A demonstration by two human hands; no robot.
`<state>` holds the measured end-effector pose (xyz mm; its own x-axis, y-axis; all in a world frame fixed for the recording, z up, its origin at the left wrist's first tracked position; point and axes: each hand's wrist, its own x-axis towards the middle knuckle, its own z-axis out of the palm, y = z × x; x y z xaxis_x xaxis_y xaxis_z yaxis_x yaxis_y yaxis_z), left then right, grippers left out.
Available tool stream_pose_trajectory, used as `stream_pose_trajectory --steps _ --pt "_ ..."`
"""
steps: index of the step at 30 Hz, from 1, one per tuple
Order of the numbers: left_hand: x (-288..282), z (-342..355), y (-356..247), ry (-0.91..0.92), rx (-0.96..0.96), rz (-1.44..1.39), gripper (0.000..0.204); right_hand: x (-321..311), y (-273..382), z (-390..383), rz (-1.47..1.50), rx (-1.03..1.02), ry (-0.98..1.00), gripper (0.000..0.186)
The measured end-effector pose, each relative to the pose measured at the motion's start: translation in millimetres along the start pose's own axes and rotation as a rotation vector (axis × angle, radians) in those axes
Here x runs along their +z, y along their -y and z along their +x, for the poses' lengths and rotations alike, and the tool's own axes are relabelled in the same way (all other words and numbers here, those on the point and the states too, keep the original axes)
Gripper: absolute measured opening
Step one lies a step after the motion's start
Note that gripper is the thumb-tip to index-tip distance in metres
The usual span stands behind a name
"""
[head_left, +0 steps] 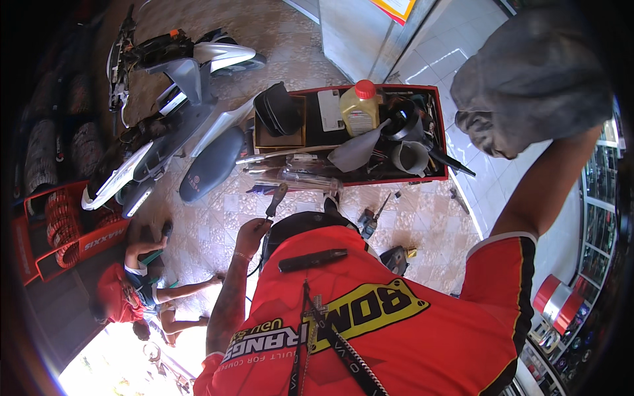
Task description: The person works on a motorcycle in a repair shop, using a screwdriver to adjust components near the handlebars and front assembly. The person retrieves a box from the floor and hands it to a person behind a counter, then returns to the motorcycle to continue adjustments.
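Observation:
My left hand [252, 236] is closed at waist height on a screwdriver [278, 198]. The screwdriver's handle points up and away, and its shaft runs down to my fingers. On the right, my arm is raised close to the camera. A dark grey, wrinkled, cloth-like thing [531, 76] covers my right hand, so its fingers do not show. In front of me stands a red tool cart [396, 183]. On it are a yellowish oil bottle [360, 113] with a red cap, a grey funnel-like piece [356, 150] and a grey cup [409, 158].
A partly dismantled motorbike [178, 125] stands at the left, beside a dark seat [211, 165]. Tyres [63, 218] fill a red rack farther left. Someone in red [122, 290] sits at the lower left. Loose parts [370, 221] lie on the tiled floor; glass shelving [598, 218] lines the right.

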<state>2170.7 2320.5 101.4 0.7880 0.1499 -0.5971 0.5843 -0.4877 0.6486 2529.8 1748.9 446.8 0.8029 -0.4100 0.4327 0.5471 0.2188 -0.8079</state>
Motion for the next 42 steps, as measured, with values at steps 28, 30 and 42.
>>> stream_pose_trajectory --steps 28,30,42 --pt "-1 11 2 0.025 -0.087 -0.162 0.027 -179 -338 -157 -1.198 0.782 0.787 0.066" --pt "-1 12 1 0.031 -0.069 -0.128 0.026 -179 -344 -164 -1.303 0.609 0.84 0.068" --pt "1 22 -7 0.129 0.001 -0.01 0.025 -93 -245 -229 -1.267 -0.106 -0.034 0.034"
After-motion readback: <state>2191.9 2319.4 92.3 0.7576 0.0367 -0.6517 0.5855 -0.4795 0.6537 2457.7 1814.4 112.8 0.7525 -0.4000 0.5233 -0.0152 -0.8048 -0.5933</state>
